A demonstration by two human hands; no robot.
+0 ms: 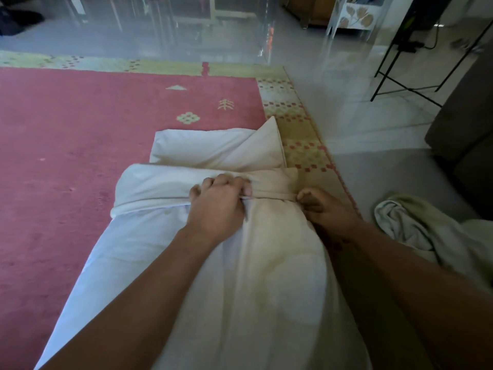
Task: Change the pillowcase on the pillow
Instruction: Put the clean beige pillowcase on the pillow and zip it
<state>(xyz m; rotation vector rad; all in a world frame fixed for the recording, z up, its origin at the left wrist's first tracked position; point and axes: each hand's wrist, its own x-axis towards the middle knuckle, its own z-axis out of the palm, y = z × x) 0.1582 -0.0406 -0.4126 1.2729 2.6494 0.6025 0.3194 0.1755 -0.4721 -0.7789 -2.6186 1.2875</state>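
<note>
Left hand [218, 202] clenches the bunched hem of the white pillowcase [266, 289], its fingers curled over the roll of fabric. Right hand [322, 209], in shadow just to the right, grips the same gathered edge at the pillow's right side. The cream pillow [221, 150] lies on the pink rug [80, 142]. Its near part is sheathed in the case and its far end is bare. A crumpled pale cloth [410, 225] lies on the tiled floor [373, 145] at near right, beside the right forearm.
</note>
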